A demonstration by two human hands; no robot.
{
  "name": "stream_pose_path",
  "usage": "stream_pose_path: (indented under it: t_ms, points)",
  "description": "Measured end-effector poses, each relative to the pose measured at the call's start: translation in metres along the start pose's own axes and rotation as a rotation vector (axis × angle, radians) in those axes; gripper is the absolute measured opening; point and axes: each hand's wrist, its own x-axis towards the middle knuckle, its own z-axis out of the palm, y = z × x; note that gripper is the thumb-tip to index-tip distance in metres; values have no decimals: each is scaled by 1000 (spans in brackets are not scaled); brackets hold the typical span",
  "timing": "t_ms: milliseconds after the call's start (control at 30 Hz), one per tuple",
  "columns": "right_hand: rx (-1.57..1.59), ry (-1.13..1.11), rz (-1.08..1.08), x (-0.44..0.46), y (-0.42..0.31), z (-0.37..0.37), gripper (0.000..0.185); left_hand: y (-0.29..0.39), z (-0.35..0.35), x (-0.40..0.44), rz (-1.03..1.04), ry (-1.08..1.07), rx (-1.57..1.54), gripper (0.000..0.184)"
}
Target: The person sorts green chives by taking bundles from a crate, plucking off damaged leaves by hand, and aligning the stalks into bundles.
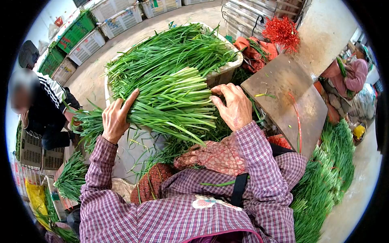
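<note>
A loose bunch of garlic chives lies across in front of me, pale stem ends to the right and green leaves to the left. My left hand grips the leafy part, its thumb side on top and some fingers hidden by leaves. At the stem ends is my right hand, fingers curved, thumb and forefinger apart, fingertips touching or very near the stems. Just beyond the bunch stands a white plastic crate heaped with more chives. Loose leaves lie below the bunch, by my lap.
To my right is a wooden board with a red tie strip. Red ties hang behind it. Chive bundles pile up at lower right. One person sits at left, another at far right. Crates line the back.
</note>
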Motion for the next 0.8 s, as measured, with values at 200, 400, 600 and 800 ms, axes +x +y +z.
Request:
stream_pose_path:
  t_ms: [200, 400, 600, 800]
  points:
    - [359, -113, 170, 2, 9, 7, 17, 0, 1, 1, 2, -7, 15, 87]
    - [72, 35, 5, 3, 0, 3, 12, 1, -2, 2, 6, -18, -4, 93]
    - [-256, 218, -96, 6, 25, -2, 14, -3, 3, -1, 7, 15, 2, 91]
    - [-601, -109, 273, -17, 110, -21, 9, -10, -3, -6, -24, 40, 1, 87]
